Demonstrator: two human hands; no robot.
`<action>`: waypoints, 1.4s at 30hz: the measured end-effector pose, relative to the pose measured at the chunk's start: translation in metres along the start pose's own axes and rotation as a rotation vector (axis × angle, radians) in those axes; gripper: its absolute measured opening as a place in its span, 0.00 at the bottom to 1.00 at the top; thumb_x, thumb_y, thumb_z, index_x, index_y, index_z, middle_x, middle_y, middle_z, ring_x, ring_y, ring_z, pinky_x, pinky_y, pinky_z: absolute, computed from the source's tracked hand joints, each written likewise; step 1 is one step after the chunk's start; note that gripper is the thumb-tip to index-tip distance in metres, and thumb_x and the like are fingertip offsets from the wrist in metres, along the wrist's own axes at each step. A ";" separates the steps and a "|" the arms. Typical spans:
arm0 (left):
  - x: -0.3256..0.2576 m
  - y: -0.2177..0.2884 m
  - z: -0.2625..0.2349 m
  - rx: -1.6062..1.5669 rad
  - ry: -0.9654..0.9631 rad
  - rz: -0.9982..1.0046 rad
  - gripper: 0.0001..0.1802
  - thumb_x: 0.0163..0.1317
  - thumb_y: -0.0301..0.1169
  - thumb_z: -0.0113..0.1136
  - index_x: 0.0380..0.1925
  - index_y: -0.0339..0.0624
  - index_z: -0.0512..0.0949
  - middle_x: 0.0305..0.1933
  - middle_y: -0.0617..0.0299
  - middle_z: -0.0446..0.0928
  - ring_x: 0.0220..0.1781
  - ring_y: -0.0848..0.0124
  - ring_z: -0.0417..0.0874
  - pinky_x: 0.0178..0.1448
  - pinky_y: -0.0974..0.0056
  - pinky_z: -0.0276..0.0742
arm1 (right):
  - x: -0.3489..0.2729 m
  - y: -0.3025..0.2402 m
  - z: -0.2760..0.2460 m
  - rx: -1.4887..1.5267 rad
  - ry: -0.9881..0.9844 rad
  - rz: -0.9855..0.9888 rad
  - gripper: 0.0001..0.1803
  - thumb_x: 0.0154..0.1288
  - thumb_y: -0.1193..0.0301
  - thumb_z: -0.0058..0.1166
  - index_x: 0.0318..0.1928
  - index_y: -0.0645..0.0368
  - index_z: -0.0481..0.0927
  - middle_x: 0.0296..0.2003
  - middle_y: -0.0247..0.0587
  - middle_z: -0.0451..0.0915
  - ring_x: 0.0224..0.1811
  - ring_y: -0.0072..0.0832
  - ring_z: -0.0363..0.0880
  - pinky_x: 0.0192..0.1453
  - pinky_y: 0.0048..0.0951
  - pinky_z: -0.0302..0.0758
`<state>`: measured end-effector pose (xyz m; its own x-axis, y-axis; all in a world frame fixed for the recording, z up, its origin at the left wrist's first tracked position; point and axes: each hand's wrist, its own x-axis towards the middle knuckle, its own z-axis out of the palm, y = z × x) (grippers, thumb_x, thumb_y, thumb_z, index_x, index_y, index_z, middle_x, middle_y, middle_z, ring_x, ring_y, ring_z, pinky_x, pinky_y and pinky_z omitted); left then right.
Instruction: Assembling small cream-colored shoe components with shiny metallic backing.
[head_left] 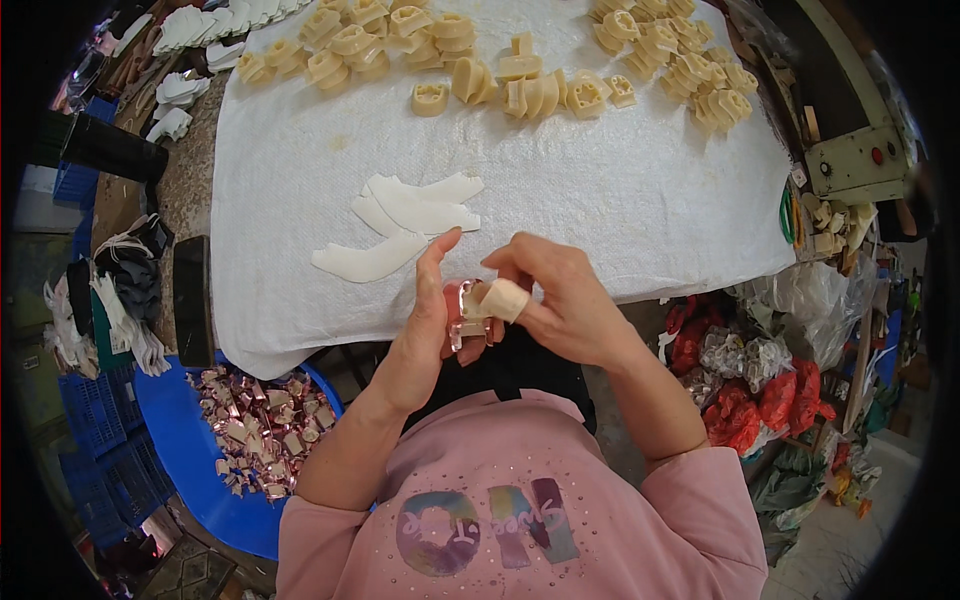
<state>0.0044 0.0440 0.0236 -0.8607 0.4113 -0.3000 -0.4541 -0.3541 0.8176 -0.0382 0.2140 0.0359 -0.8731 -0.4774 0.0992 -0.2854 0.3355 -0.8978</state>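
Note:
My left hand [418, 335] is closed around a shiny pink metallic part [464, 312] with a notched edge, held over the table's near edge. Pinched by my right hand [562, 300] is a curled cream strip [505, 299], and its inner end touches or enters the pink part; my fingers partly hide the contact. Just beyond my left fingertips lie several curved white strips [370, 258], overlapping on the white woven sheet [600, 200].
Many cream plastic pieces [430, 98] are heaped along the table's far side. A blue tub [170, 430] of shiny pink parts [265, 430] stands at lower left, near a dark phone [193, 300]. Red plastic bags [780, 395] lie at right beneath a control box [855, 160].

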 end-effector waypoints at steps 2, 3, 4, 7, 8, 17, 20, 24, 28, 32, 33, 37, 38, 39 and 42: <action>-0.003 0.000 0.002 0.475 0.062 0.198 0.48 0.63 0.66 0.26 0.68 0.38 0.37 0.37 0.58 0.69 0.30 0.77 0.67 0.31 0.73 0.61 | 0.003 -0.006 0.004 -0.163 -0.153 0.096 0.15 0.58 0.65 0.57 0.37 0.66 0.75 0.24 0.43 0.76 0.25 0.37 0.77 0.32 0.35 0.73; -0.003 -0.001 0.003 0.476 0.062 0.197 0.48 0.63 0.66 0.26 0.68 0.38 0.37 0.37 0.58 0.69 0.30 0.77 0.67 0.31 0.73 0.61 | 0.003 -0.004 0.007 -0.095 -0.143 0.123 0.17 0.61 0.63 0.55 0.38 0.67 0.75 0.21 0.42 0.76 0.26 0.35 0.79 0.33 0.33 0.74; -0.004 -0.002 0.003 0.628 0.072 0.307 0.50 0.62 0.66 0.30 0.67 0.34 0.36 0.37 0.55 0.70 0.31 0.71 0.71 0.33 0.68 0.66 | 0.001 -0.003 0.007 -0.096 -0.144 0.121 0.17 0.61 0.63 0.55 0.38 0.67 0.75 0.21 0.42 0.76 0.26 0.35 0.79 0.33 0.33 0.74; 0.001 -0.009 0.001 0.827 0.128 0.499 0.51 0.62 0.63 0.37 0.66 0.29 0.36 0.37 0.49 0.72 0.34 0.62 0.76 0.38 0.62 0.73 | -0.005 0.004 0.011 0.249 -0.153 0.253 0.17 0.63 0.63 0.54 0.41 0.67 0.75 0.27 0.43 0.79 0.31 0.30 0.80 0.35 0.29 0.75; 0.004 -0.009 0.003 0.871 0.170 0.578 0.50 0.64 0.60 0.41 0.65 0.27 0.36 0.37 0.47 0.72 0.35 0.59 0.78 0.40 0.61 0.73 | -0.009 0.009 0.016 0.331 -0.032 0.154 0.17 0.65 0.63 0.52 0.43 0.67 0.74 0.31 0.43 0.79 0.33 0.28 0.80 0.38 0.27 0.75; -0.003 -0.011 -0.003 0.687 0.261 0.419 0.25 0.49 0.14 0.62 0.49 0.35 0.68 0.46 0.60 0.69 0.46 0.74 0.76 0.44 0.70 0.77 | -0.011 0.031 0.020 0.722 0.090 0.177 0.11 0.68 0.68 0.47 0.42 0.63 0.75 0.30 0.36 0.76 0.32 0.21 0.74 0.41 0.22 0.71; -0.005 -0.009 0.000 0.835 0.272 0.536 0.25 0.46 0.15 0.65 0.47 0.36 0.70 0.44 0.60 0.70 0.44 0.72 0.77 0.43 0.70 0.78 | 0.000 0.028 0.011 0.864 -0.011 0.260 0.10 0.67 0.66 0.50 0.35 0.60 0.75 0.26 0.32 0.74 0.26 0.16 0.70 0.31 0.21 0.67; -0.004 -0.002 0.007 0.981 0.269 0.742 0.27 0.41 0.15 0.68 0.45 0.35 0.72 0.39 0.55 0.72 0.34 0.66 0.79 0.29 0.69 0.76 | 0.001 0.021 -0.002 0.671 -0.185 0.229 0.11 0.65 0.65 0.51 0.32 0.60 0.74 0.23 0.32 0.73 0.23 0.17 0.71 0.26 0.24 0.68; -0.001 -0.010 0.006 0.943 0.287 0.677 0.26 0.41 0.16 0.69 0.44 0.36 0.72 0.35 0.56 0.73 0.35 0.71 0.77 0.34 0.71 0.75 | -0.002 0.020 0.007 0.054 0.023 -0.145 0.11 0.64 0.67 0.52 0.28 0.62 0.73 0.19 0.32 0.72 0.22 0.18 0.72 0.26 0.23 0.70; 0.005 -0.009 0.006 1.013 0.321 0.690 0.26 0.39 0.21 0.73 0.40 0.36 0.70 0.31 0.57 0.75 0.33 0.71 0.80 0.35 0.70 0.77 | -0.007 0.022 0.016 0.331 0.078 0.119 0.09 0.65 0.69 0.49 0.34 0.62 0.76 0.21 0.33 0.73 0.23 0.18 0.73 0.28 0.22 0.71; 0.007 -0.010 0.006 1.013 0.322 0.691 0.26 0.39 0.21 0.73 0.40 0.36 0.70 0.31 0.57 0.75 0.33 0.71 0.80 0.35 0.70 0.77 | -0.008 0.022 0.013 0.331 0.078 0.118 0.09 0.65 0.69 0.49 0.34 0.62 0.76 0.21 0.33 0.73 0.23 0.18 0.73 0.28 0.22 0.71; 0.011 -0.015 0.008 0.959 0.330 0.810 0.27 0.37 0.26 0.75 0.37 0.35 0.69 0.27 0.56 0.75 0.25 0.62 0.81 0.28 0.65 0.77 | -0.016 0.028 0.005 0.753 -0.101 0.186 0.10 0.68 0.70 0.45 0.41 0.63 0.76 0.29 0.35 0.76 0.28 0.18 0.73 0.31 0.21 0.71; 0.012 -0.015 0.011 0.981 0.332 0.840 0.28 0.37 0.26 0.75 0.36 0.34 0.68 0.26 0.55 0.75 0.24 0.62 0.81 0.28 0.65 0.77 | -0.019 0.030 0.006 0.765 -0.111 0.179 0.11 0.69 0.69 0.44 0.42 0.63 0.76 0.32 0.36 0.77 0.30 0.18 0.73 0.33 0.21 0.72; 0.011 -0.017 0.013 0.978 0.331 0.842 0.28 0.37 0.26 0.75 0.36 0.34 0.68 0.26 0.55 0.75 0.24 0.62 0.81 0.28 0.65 0.77 | -0.020 0.028 0.010 0.762 -0.110 0.179 0.11 0.69 0.69 0.44 0.42 0.63 0.76 0.32 0.36 0.77 0.30 0.18 0.73 0.33 0.21 0.72; 0.016 -0.024 0.016 1.006 0.428 0.816 0.27 0.37 0.26 0.74 0.35 0.34 0.68 0.26 0.55 0.75 0.23 0.62 0.81 0.27 0.64 0.77 | -0.018 0.026 0.028 0.493 0.114 0.066 0.12 0.70 0.68 0.43 0.41 0.62 0.76 0.33 0.35 0.77 0.33 0.20 0.73 0.37 0.23 0.72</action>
<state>0.0054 0.0721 0.0069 -0.8879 0.0263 0.4593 0.4173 0.4664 0.7800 -0.0188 0.2083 -0.0013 -0.9283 -0.3673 0.0569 -0.0317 -0.0741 -0.9967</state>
